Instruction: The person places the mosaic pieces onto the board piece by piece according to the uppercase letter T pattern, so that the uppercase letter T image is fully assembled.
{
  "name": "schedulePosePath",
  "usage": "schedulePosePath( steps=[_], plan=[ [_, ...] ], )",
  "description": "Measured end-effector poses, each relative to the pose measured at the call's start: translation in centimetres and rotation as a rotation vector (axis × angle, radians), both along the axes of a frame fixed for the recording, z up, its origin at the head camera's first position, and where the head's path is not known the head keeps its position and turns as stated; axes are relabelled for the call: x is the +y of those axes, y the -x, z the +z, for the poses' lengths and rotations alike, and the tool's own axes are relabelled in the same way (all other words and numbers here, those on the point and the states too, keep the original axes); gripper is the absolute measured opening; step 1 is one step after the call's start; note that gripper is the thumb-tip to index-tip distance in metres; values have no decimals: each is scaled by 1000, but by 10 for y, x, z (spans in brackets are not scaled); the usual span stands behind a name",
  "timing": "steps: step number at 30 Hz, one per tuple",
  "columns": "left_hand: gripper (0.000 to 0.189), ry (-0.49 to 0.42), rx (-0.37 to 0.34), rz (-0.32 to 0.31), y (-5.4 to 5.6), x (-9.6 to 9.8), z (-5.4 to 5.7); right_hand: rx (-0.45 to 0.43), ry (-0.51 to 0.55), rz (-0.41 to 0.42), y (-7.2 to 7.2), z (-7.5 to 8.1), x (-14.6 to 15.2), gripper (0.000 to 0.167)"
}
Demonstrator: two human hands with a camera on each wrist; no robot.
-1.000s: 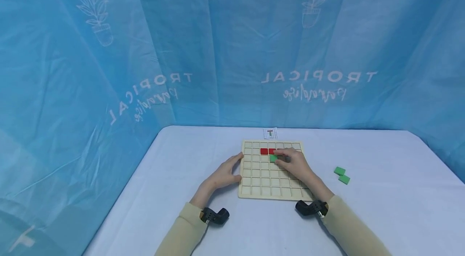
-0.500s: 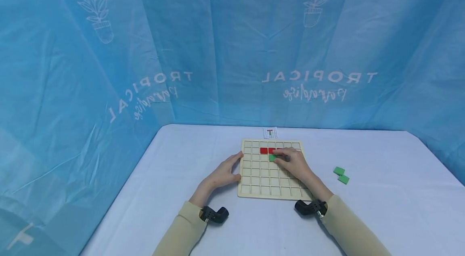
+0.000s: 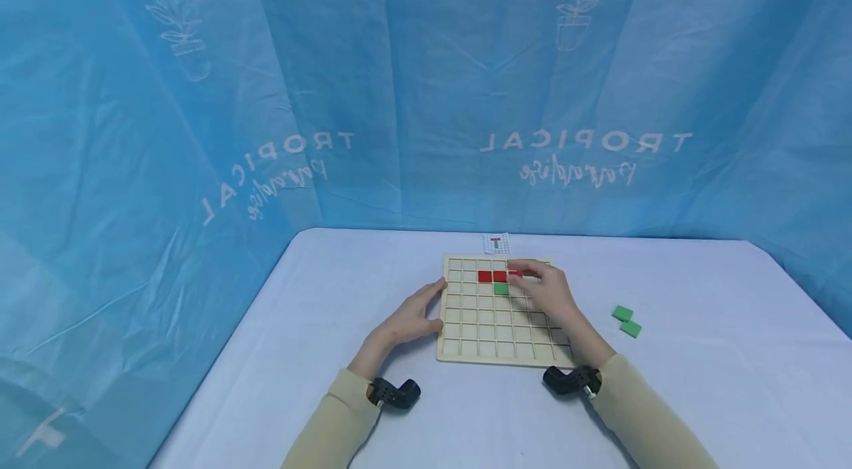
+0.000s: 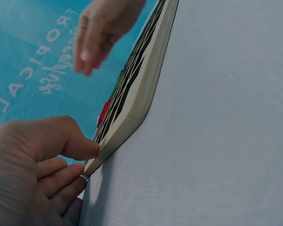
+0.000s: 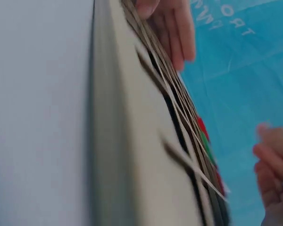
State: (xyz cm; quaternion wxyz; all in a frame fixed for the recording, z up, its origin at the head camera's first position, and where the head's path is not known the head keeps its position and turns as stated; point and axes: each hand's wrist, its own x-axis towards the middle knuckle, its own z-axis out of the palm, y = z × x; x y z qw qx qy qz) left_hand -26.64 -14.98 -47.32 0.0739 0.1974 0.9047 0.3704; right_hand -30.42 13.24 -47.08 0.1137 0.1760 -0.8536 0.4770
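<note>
A pale wooden grid board [image 3: 468, 331] lies on the white table in the head view. A row of red tiles [image 3: 485, 277] sits in its cells, the rightmost partly behind my right fingers. Just below the middle red one is a green tile [image 3: 501, 290]. My left hand [image 3: 407, 317] touches the board's left edge with its thumb and fingers spread; in the left wrist view the thumb [image 4: 80, 143] meets the rim. Over the upper right of the board hovers my right hand [image 3: 549, 293], fingers loosely bent, and no tile shows in it.
Two loose green tiles [image 3: 626, 321] lie on the table to the right of the board. Behind its far edge is a small printed grid card [image 3: 495, 243] with a T-shaped pattern. A blue curtain [image 3: 426, 84] hangs around the table's back and left.
My right hand has come off the green tile and shifted up and slightly right, leaving that tile in its cell. The left hand stays at the board's edge.
</note>
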Motion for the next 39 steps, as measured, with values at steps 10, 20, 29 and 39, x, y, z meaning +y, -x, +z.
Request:
schedulePosePath(
  steps=[10,20,29,39],
  plan=[
    [81,-1,16,-11,3,1,1,9,127,-85,9,11,96,44],
    [81,-8,12,-5,2,-1,1,-80,-26,-221,-60,38,148,54],
    [81,-10,3,-16,0,1,1,-124,-115,-244,-71,2,160,53],
    [81,-9,8,-12,0,0,-1,4,-261,-248,-79,-19,164,52]
  ],
)
